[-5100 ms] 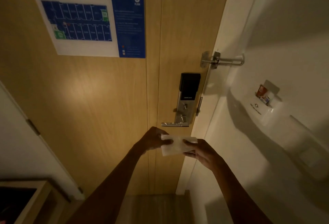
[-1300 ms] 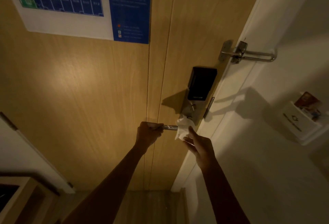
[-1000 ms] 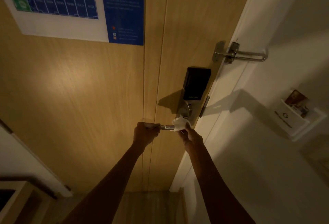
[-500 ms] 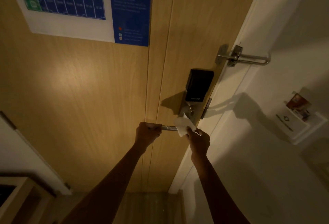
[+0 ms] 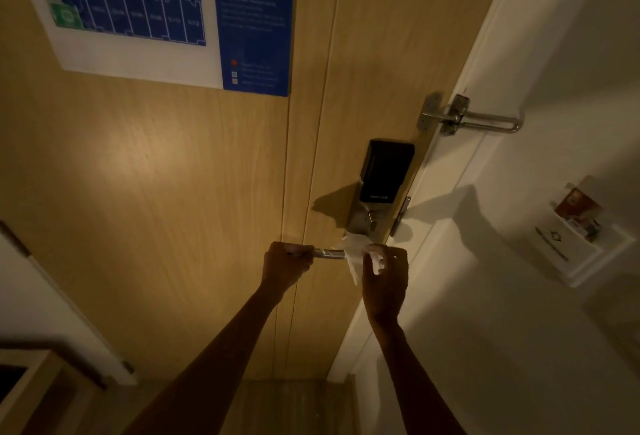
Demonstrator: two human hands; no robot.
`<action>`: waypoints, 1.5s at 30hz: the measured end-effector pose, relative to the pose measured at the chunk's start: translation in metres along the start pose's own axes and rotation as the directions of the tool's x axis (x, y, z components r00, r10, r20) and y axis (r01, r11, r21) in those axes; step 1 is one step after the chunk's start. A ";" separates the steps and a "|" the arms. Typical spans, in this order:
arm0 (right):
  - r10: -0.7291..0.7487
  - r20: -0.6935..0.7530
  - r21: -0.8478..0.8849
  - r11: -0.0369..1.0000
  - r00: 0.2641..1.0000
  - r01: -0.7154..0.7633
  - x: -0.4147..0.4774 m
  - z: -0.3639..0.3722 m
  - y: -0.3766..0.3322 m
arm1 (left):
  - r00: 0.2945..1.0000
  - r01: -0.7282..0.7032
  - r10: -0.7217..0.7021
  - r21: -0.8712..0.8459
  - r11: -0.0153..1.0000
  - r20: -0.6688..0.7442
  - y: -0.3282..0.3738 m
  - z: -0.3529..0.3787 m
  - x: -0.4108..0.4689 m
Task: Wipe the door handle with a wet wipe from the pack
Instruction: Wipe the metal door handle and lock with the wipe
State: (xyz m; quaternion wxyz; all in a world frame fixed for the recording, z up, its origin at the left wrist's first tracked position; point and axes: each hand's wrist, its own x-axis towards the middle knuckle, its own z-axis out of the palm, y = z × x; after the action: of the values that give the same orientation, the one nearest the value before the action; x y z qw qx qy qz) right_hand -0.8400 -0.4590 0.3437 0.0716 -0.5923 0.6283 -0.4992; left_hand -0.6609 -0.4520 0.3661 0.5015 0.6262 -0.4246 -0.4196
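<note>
1. Lever door handle (image 5: 329,254): metal, on wooden door (image 5: 173,209), below black electronic lock (image 5: 386,173). Long axis horizontal; free end points left, pivot at the lock plate on the right.
2. Left hand (image 5: 284,263): fist closed round handle's free end, fingers wrapped over the bar.
3. Right hand (image 5: 384,273): thumb + fingers pinched on white wet wipe (image 5: 356,254), not spread.
4. Wipe: crumpled, wrapped on handle's pivot end just under lock plate; one corner hangs down.
5. Short bare stretch of handle shows btwn the hands.
6. Swing-bar door guard (image 5: 478,119) above lock, bar across to white frame.
</note>
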 end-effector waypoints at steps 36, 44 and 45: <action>-0.600 0.561 -0.108 0.629 0.570 0.770 0.049 0.005 0.043 | 0.986 -0.145 0.158 0.196 0.970 -0.051 -0.008 0.003 0.005; -0.572 0.577 -0.142 0.632 0.582 0.762 0.035 0.009 0.037 | 0.989 -0.128 0.140 0.180 0.975 -0.055 -0.008 0.005 0.005; -0.577 0.564 -0.127 0.646 0.591 0.752 0.038 0.006 0.036 | 0.990 -0.118 0.130 0.174 0.978 -0.062 -0.007 0.005 0.006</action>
State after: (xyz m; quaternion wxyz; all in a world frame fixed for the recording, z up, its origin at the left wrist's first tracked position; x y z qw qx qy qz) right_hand -0.8712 -0.5003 0.3342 -0.0799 -0.8915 0.3957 -0.2057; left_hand -0.6634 -0.4580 0.3576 0.4868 0.6539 -0.4783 -0.3267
